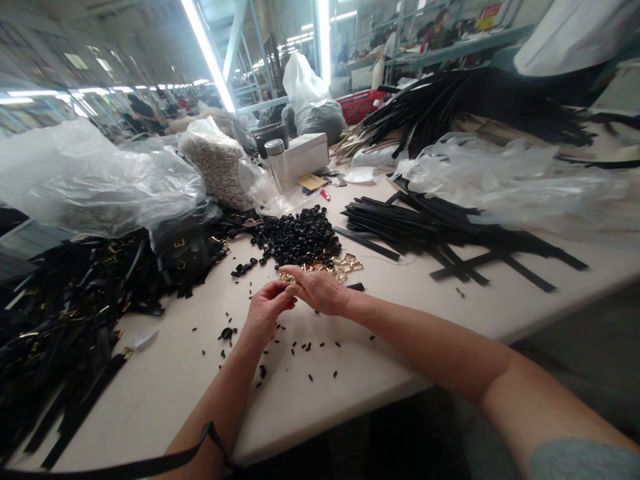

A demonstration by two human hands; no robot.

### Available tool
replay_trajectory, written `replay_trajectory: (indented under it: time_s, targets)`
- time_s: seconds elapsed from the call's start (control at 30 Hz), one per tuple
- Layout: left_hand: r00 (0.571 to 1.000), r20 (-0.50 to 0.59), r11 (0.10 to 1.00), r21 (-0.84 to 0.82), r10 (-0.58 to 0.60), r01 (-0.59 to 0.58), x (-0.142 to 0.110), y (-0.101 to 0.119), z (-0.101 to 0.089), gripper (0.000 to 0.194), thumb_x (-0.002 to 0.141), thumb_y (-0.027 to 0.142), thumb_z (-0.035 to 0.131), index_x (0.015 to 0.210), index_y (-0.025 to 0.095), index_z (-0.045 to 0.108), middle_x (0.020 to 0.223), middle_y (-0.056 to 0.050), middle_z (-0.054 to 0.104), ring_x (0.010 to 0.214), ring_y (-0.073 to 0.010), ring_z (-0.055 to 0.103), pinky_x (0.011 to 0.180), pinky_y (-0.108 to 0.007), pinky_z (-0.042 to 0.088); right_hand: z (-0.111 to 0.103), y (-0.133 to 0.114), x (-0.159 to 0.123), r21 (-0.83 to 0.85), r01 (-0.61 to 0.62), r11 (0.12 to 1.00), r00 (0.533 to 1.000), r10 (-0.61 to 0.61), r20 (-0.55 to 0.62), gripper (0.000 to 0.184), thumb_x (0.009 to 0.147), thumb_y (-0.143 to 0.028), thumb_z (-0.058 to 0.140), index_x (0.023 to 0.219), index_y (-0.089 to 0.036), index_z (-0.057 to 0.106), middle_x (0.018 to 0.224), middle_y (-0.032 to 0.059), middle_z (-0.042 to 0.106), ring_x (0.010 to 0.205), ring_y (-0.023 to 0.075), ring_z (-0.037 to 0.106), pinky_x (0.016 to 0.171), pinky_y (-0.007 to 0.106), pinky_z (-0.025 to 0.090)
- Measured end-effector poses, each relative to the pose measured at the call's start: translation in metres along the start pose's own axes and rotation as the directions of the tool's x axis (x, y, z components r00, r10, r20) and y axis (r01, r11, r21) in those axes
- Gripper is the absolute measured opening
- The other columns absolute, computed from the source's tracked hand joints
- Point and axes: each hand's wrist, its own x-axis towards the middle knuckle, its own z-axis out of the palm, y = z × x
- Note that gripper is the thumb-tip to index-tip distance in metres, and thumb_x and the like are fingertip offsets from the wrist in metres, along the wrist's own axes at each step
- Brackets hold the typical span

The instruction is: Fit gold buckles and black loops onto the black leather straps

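My left hand (pixel 265 308) and my right hand (pixel 323 291) meet over the table, fingertips touching. Both are closed in a pinch around a narrow black strap (pixel 357 287), whose far end sticks out to the right behind my right hand. A gold buckle (pixel 286 277) shows by the fingertips; whether it is on the strap I cannot tell. Just beyond lie loose gold buckles (pixel 346 265) and a heap of small black loops (pixel 300 237). Tiny black pieces (pixel 309 346) are scattered on the table in front of my hands.
Finished-looking black straps with gold fittings (pixel 75 320) pile up on the left, below a clear plastic bag (pixel 100 173). Flat black straps (pixel 395 223) lie at right beside plastic sheeting (pixel 500 173). A bottle (pixel 279 163) and white box (pixel 309 152) stand behind.
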Motion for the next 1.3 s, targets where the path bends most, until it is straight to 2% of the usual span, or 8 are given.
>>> replay_trajectory:
  time_s: [0.23,0.37,0.5,0.77,0.87,1.0,1.13,1.3]
  targets:
    - [0.996,-0.001,0.975,0.205,0.085,-0.083,-0.001,0.007,-0.009,0.03,0.065,0.04,0.08,0.074,0.015,0.067,0.061,-0.001,0.064,0.054,-0.01,0.056,0.055,-0.021,0.045,-0.006,0.005,0.002,-0.142,0.069,0.987,0.992,-0.053,0.111,0.032,0.095,-0.044,0.047,0.088,-0.018,0.064,0.076,0.0036,0.068,0.065,0.0143,0.059,0.056,0.024,0.028]
    - [0.995,-0.004,0.967,0.235,0.101,-0.097,0.002,0.011,-0.016,0.03,0.067,0.041,0.079,0.076,0.015,0.066,0.063,-0.001,0.065,0.055,-0.0102,0.057,0.056,-0.021,0.046,-0.016,0.008,0.003,-0.193,0.063,0.979,0.992,-0.041,0.117,0.031,0.095,-0.043,0.046,0.086,-0.019,0.063,0.074,0.0026,0.067,0.061,0.013,0.055,0.056,0.025,0.024]
    - [0.985,-0.069,0.949,0.287,0.156,-0.13,0.009,0.017,-0.031,0.03,0.064,0.039,0.08,0.075,0.014,0.067,0.066,-0.002,0.065,0.057,-0.0109,0.058,0.058,-0.022,0.046,-0.027,0.01,0.006,-0.246,-0.051,0.968,0.995,0.071,0.076,0.029,0.095,-0.039,0.046,0.083,-0.019,0.063,0.072,0.0022,0.066,0.059,0.0122,0.052,0.055,0.026,0.023]
    - [0.963,-0.076,0.804,0.569,0.259,-0.172,0.016,0.025,-0.058,0.029,0.067,0.043,0.075,0.074,0.016,0.068,0.062,-0.001,0.064,0.057,-0.0128,0.058,0.057,-0.023,0.046,-0.034,0.01,0.008,-0.194,-0.119,0.974,0.992,0.126,0.02,0.026,0.097,-0.035,0.043,0.09,-0.018,0.061,0.078,0.0027,0.066,0.063,0.0118,0.053,0.057,0.025,0.024]
    - [0.972,-0.06,0.825,0.543,0.227,-0.159,0.013,0.027,-0.054,0.034,0.066,0.046,0.076,0.078,0.015,0.068,0.065,-0.002,0.065,0.057,-0.013,0.058,0.057,-0.024,0.047,-0.031,0.005,0.006,-0.175,-0.082,0.981,0.994,0.094,0.063,0.028,0.098,-0.036,0.042,0.089,-0.017,0.061,0.077,0.0031,0.065,0.064,0.012,0.052,0.057,0.025,0.023]
    - [0.987,0.083,0.888,0.43,0.139,-0.161,0.005,0.023,-0.031,0.039,0.07,0.05,0.073,0.085,0.015,0.068,0.069,-0.003,0.067,0.056,-0.0131,0.059,0.055,-0.024,0.047,-0.022,-0.002,0.003,-0.148,0.014,0.989,0.993,0.004,0.117,0.03,0.097,-0.039,0.041,0.09,-0.018,0.061,0.076,0.0033,0.065,0.063,0.0126,0.051,0.058,0.025,0.022]
    - [0.971,0.156,0.868,0.439,0.182,-0.233,-0.002,0.018,-0.015,0.033,0.079,0.049,0.065,0.078,0.016,0.065,0.063,-0.002,0.063,0.053,-0.0116,0.055,0.05,-0.022,0.043,-0.015,-0.004,0.002,-0.107,0.05,0.993,0.987,-0.032,0.157,0.031,0.098,-0.038,0.04,0.087,-0.017,0.06,0.076,0.0034,0.064,0.063,0.0129,0.051,0.058,0.026,0.023]
    - [0.955,0.178,0.801,0.52,0.238,-0.297,-0.002,0.017,-0.022,0.03,0.082,0.046,0.063,0.074,0.017,0.063,0.06,0.0,0.06,0.054,-0.0121,0.055,0.052,-0.022,0.045,-0.017,-0.005,0.003,-0.087,0.056,0.995,0.976,-0.036,0.217,0.033,0.098,-0.039,0.039,0.088,-0.016,0.061,0.077,0.0047,0.064,0.065,0.0137,0.052,0.059,0.026,0.025]
